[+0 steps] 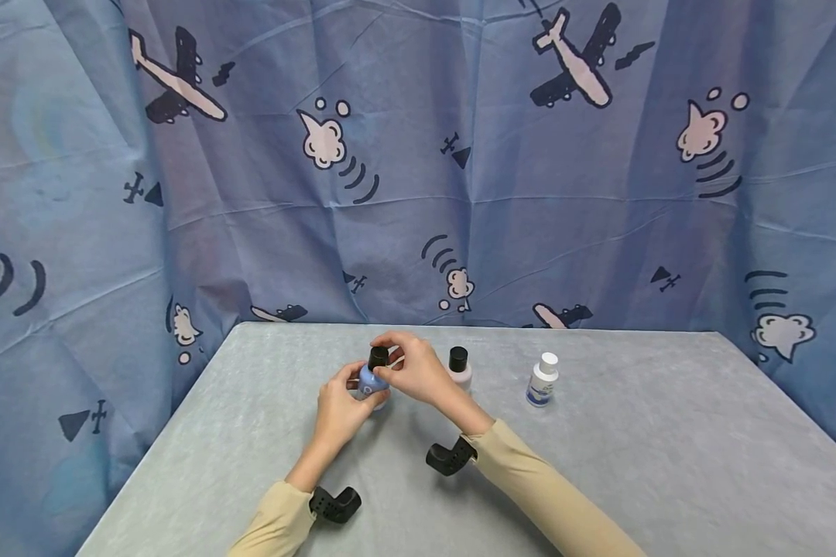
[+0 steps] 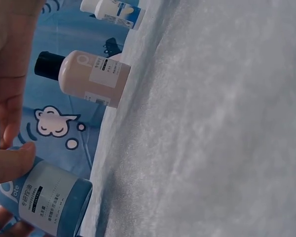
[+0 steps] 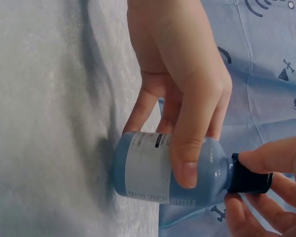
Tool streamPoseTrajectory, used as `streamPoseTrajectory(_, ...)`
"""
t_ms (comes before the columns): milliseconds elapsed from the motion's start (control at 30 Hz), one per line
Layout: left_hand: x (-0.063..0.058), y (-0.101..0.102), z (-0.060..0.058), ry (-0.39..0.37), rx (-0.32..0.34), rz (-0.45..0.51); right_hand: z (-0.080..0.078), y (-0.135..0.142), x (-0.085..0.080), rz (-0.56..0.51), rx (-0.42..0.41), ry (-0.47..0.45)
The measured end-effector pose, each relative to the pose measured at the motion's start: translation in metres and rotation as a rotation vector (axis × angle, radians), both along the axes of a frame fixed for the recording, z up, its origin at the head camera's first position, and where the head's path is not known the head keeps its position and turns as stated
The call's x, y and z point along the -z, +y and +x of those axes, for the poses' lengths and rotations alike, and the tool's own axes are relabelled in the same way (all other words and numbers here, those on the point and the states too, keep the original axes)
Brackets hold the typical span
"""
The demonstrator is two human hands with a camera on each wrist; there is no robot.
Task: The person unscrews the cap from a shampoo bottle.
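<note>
On the table (image 1: 599, 464), left of its middle and closer to the far edge than the near one, we see the blue bottle (image 3: 148, 165), gripped round its body by the left hand (image 1: 340, 410), while the right hand (image 1: 418, 370) pinches its black cap (image 3: 249, 177). The cap sits on the neck, so we judge the work on it in progress; whether it is being loosened or tightened, we cannot tell. Towards the right edge, the pink bottle (image 2: 93, 78) and white bottle (image 1: 543, 381) stand capped, neither in hand.
</note>
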State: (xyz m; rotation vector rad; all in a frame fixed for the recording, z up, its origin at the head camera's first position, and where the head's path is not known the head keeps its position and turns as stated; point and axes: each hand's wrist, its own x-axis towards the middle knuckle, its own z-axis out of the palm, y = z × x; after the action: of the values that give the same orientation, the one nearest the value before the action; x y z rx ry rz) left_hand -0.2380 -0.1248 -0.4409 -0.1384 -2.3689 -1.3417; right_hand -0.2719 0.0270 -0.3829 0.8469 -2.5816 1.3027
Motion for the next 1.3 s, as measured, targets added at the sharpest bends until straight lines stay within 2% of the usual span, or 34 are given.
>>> streamPoseTrajectory(467, 0.0028, 0.0016, 0.0016, 0.009, 0.018, -0.003, 0.0017, -0.0053, 0.0037, -0.088, -0.018, -0.018)
streamPoseTrajectory(633, 0.0029, 0.0020, 0.0018, 0.008, 0.010, -0.027, 0.0017, -0.0058, 0.0062, -0.083, -0.013, 0.015)
streamPoseTrajectory(767, 0.0029, 0.0018, 0.0020, 0.009, 0.005, -0.039, 0.0014, -0.0063, 0.0064, -0.072, -0.009, 0.006)
streamPoseTrajectory(867, 0.0022, 0.0019, 0.0026, 0.019, -0.002, -0.038, 0.0013, -0.0072, 0.0059, -0.055, 0.025, 0.006)
streamPoseTrajectory(1067, 0.0022, 0.0016, 0.0033, 0.051, -0.033, -0.041, 0.0026, -0.0081, 0.0040, -0.015, 0.145, -0.005)
streamPoseTrajectory(1300, 0.0064, -0.0011, 0.0023, 0.088, -0.033, -0.060, 0.0036, -0.0083, 0.0043, 0.013, 0.164, -0.005)
